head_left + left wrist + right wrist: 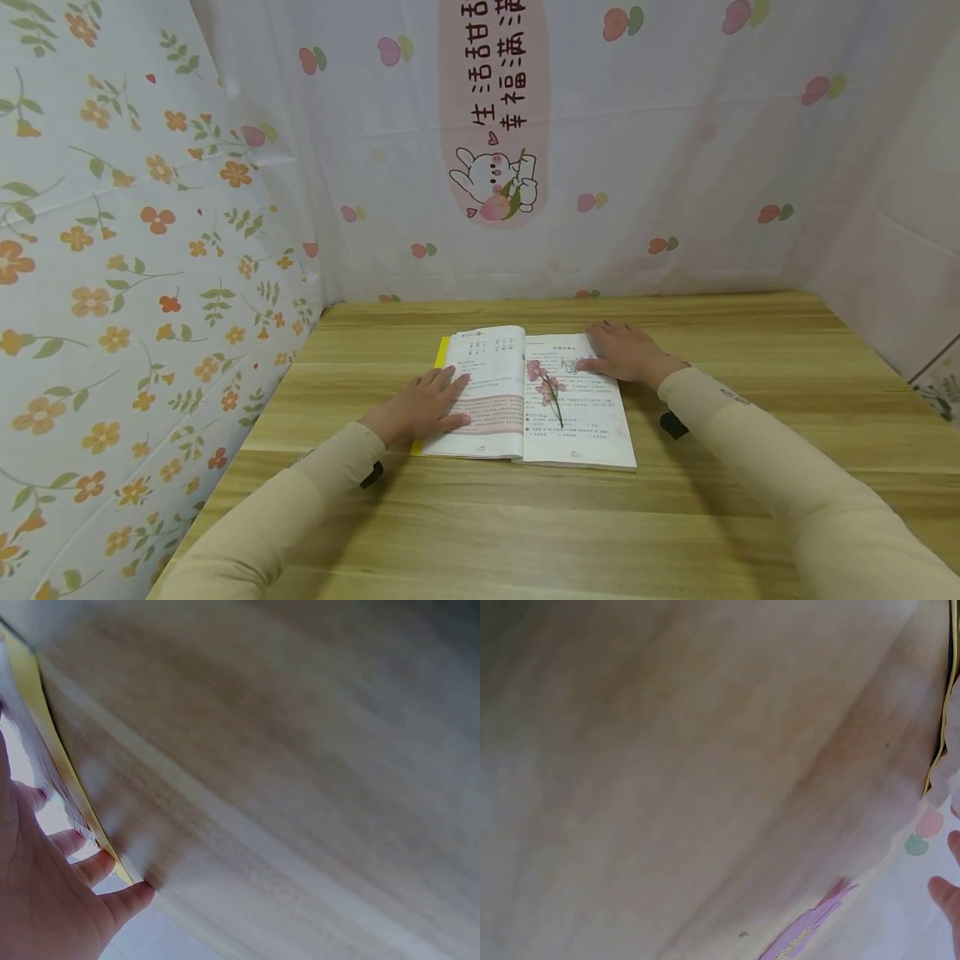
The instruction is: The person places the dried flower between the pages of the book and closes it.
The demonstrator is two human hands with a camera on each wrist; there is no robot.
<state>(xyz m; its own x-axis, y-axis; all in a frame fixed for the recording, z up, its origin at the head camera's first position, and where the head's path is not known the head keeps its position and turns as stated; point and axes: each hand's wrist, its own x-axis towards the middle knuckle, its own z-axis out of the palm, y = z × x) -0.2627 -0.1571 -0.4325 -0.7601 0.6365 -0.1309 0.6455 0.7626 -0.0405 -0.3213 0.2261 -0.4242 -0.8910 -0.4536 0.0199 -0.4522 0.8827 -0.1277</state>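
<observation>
An open book (pixel 487 379) with printed pages lies on the table, a strip of its yellow cover (pixel 441 354) showing along the left side. On the right page rests a pink flower sprig (pixel 550 390) with a thin dark stem. My left hand (pixel 426 406) rests across the left page's outer edge, fingers spread; in the left wrist view its fingertips (pixel 139 896) reach over the yellow edge. At the upper outer corner of the right page lies my right hand (pixel 626 352), fingers extended. Only two of its fingertips (pixel 939 889) show in the right wrist view.
The wood-grain table (pixel 465 533) carries the book near its middle. Behind it hangs a white patterned cloth (pixel 637 150), with a floral cloth (pixel 135 275) on the left. A purple piece with gold marks (pixel 802 930) appears in the right wrist view, near the table's far edge.
</observation>
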